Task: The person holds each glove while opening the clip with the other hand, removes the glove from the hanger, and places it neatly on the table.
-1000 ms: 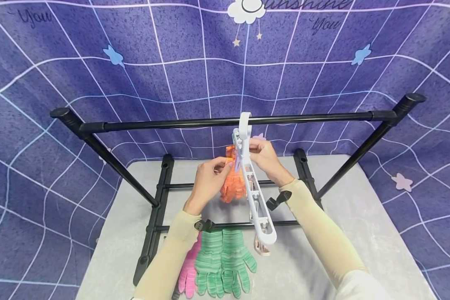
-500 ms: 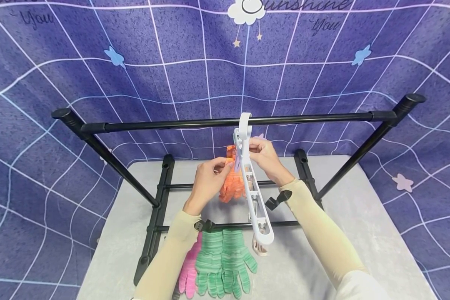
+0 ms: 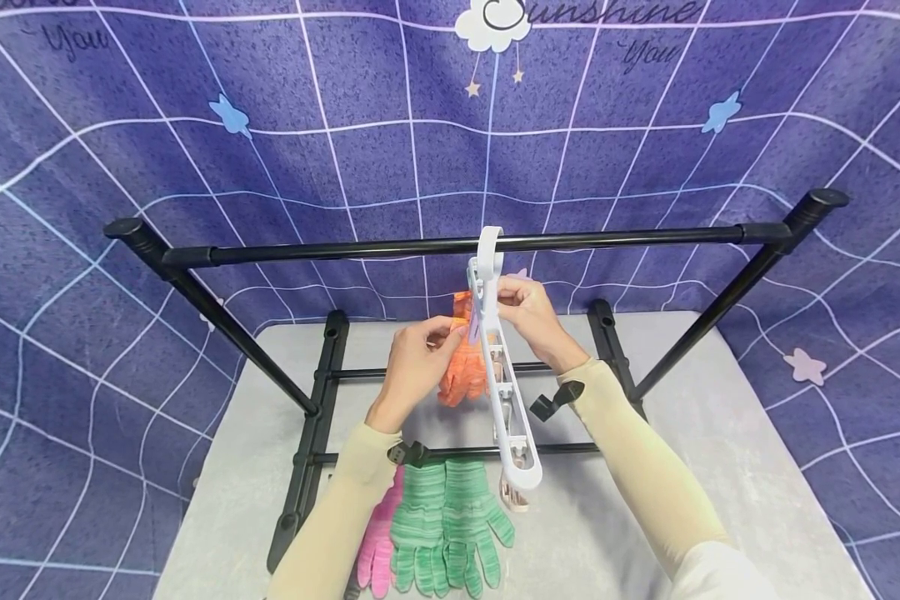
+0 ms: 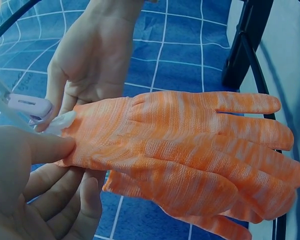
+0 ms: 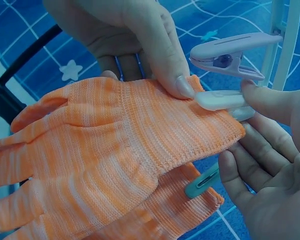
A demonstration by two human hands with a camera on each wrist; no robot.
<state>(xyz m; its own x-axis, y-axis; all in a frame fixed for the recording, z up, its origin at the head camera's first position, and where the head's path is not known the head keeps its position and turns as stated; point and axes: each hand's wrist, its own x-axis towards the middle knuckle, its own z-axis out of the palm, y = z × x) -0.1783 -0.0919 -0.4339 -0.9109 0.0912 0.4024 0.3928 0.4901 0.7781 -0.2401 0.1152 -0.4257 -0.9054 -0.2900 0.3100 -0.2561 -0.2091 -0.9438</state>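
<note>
the near end of the white hanger (image 3: 504, 388) has swung slightly left since the earlier frame; from left, a pink glove (image 3: 378, 550) and green gloves (image 3: 417, 517) lie on the grey table (image 3: 585, 533) while your left hand (image 3: 417, 362) pinches the cuff of an orange glove (image 5: 90, 120) below the black rail (image 3: 345, 249), a second orange glove (image 5: 165, 217) beside it with a teal clip (image 5: 202, 181) at its cuff, and your right hand (image 3: 531, 321), farthest right, pinches a white clip (image 5: 215, 100) at the first cuff

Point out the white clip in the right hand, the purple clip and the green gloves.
White clip (image 5: 217, 101), right wrist view: its upper arm.
Purple clip (image 5: 220, 49), right wrist view: its upper arm.
Green gloves (image 3: 467, 500), head view: palm area of the right-hand one in the picture.
</note>
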